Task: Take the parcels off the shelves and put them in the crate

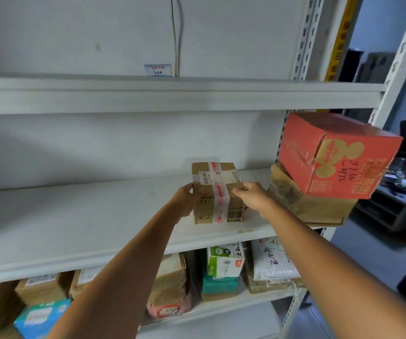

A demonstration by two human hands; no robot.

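Note:
A small brown cardboard parcel (pixel 215 192) with white and red tape and a shipping label stands on the middle white shelf (pixel 74 223). My left hand (pixel 187 199) presses its left side. My right hand (pixel 253 198) grips its right side and top edge. Both arms reach up from below. To the right, a red box (pixel 334 152) lies tilted on a worn brown box (pixel 307 204) at the shelf's right end. No crate is in view.
The lower shelf holds several parcels: a blue box (pixel 40 316), brown boxes (pixel 38 287), a green and white carton (pixel 224 263), a white padded bag (pixel 272 260). The upper shelf (pixel 148 94) carries only a small label. A perforated upright (pixel 392 77) stands at right.

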